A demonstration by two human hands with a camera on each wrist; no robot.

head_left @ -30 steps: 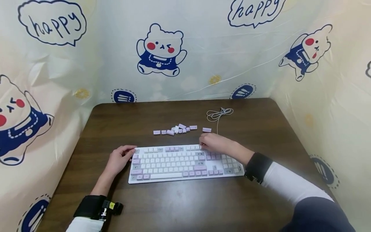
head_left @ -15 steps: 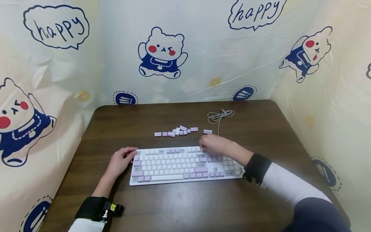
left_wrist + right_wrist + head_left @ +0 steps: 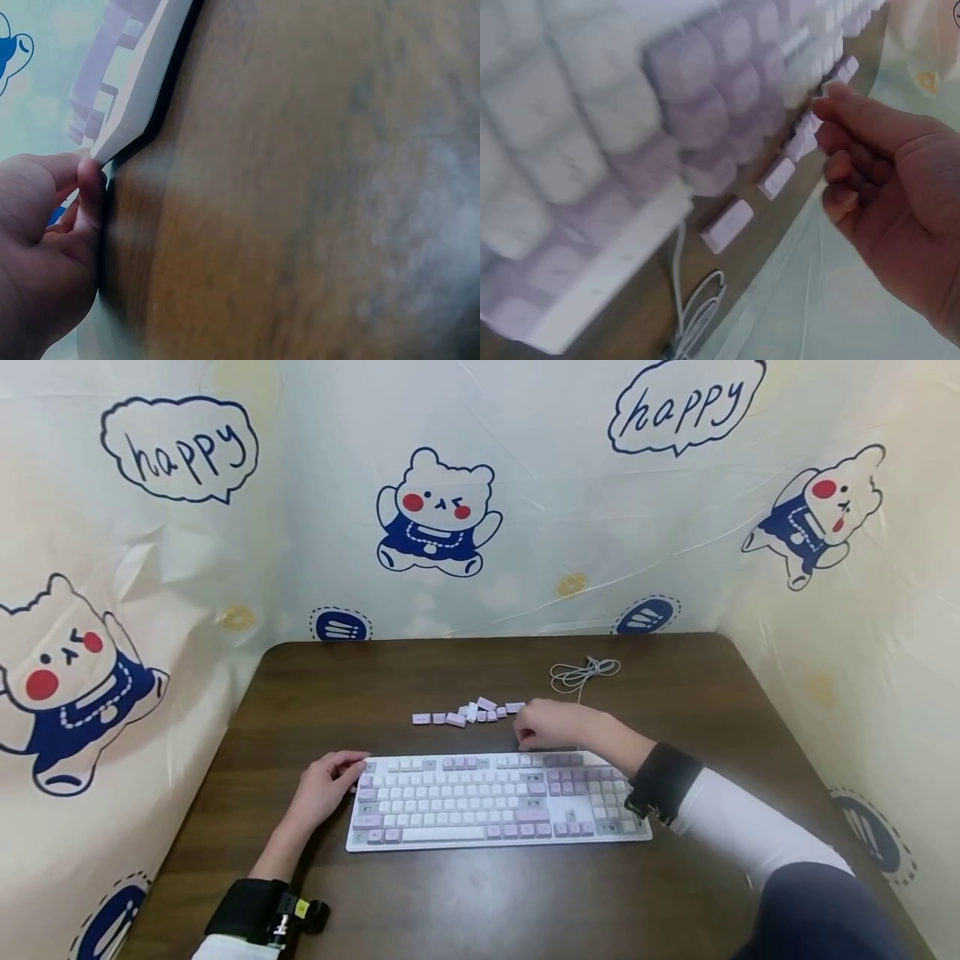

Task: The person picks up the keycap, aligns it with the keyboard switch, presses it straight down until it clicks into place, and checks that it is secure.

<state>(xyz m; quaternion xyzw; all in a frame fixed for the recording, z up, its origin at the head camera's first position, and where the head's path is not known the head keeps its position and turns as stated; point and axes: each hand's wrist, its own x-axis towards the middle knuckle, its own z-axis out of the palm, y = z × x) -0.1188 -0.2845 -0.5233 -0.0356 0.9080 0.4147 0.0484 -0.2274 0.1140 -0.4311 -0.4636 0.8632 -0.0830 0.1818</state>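
A full-size keyboard (image 3: 450, 842) with white, lilac and grey keycaps lies on the brown table. At its back left corner my left hand (image 3: 324, 787) grips the edge between thumb and fingers; the left wrist view shows the thumb and a fingertip on the keyboard's corner (image 3: 124, 124). My right hand (image 3: 558, 724) is just behind the keyboard's back edge, fingers curled and nothing visible between them. Loose lilac and white keycaps (image 3: 455, 720) lie behind the keyboard, left of this hand. In the right wrist view, a lilac keycap (image 3: 727, 225) lies near the cable.
A tied coil of thin pale cable (image 3: 585, 673) rests at the back right of the table (image 3: 337, 693). Behind and beside the table hangs a pale sheet (image 3: 540, 527) printed with cartoon bears. Both wrists wear black bands (image 3: 663, 781).
My right hand has lifted off the keyboard's top row and moved back toward the loose keycaps, covering the one at the right. My left hand keeps its place; the head view has shifted slightly.
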